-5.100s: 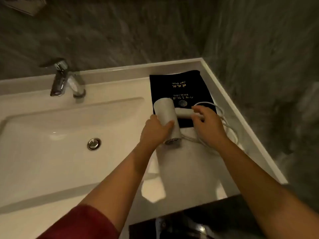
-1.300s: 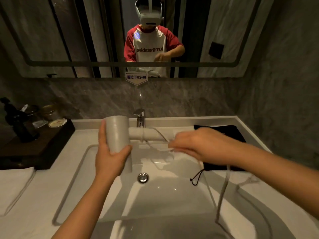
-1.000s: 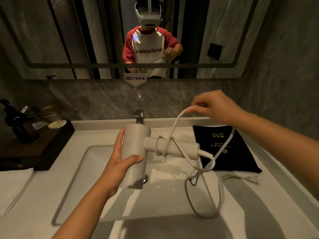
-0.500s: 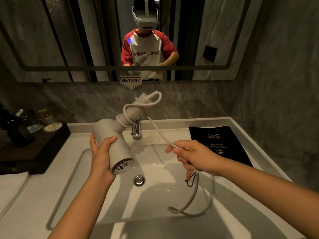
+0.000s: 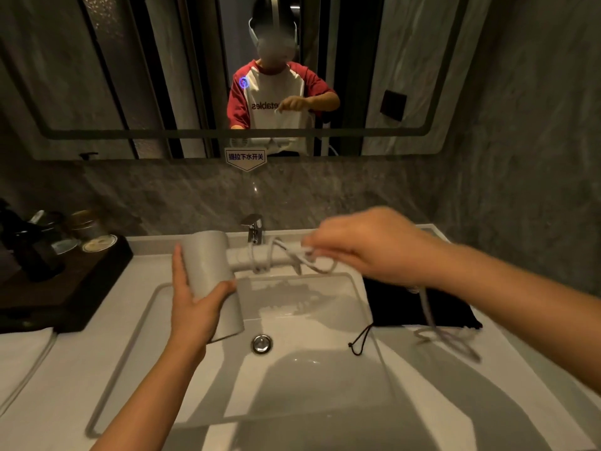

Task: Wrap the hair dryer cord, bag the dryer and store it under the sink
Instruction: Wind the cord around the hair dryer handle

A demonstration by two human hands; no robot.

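Hair dryer (image 5: 211,281) barrel clasped in left hand (image 5: 195,307); right hand (image 5: 367,245) pinches cord (image 5: 312,255) beside handle.

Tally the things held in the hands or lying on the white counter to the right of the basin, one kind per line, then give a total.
Hair dryer: 1
Cord: 1
Black bag: 1
Total: 3

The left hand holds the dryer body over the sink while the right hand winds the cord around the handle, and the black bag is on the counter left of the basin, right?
Not quite: the head view shows the black bag right of the basin.
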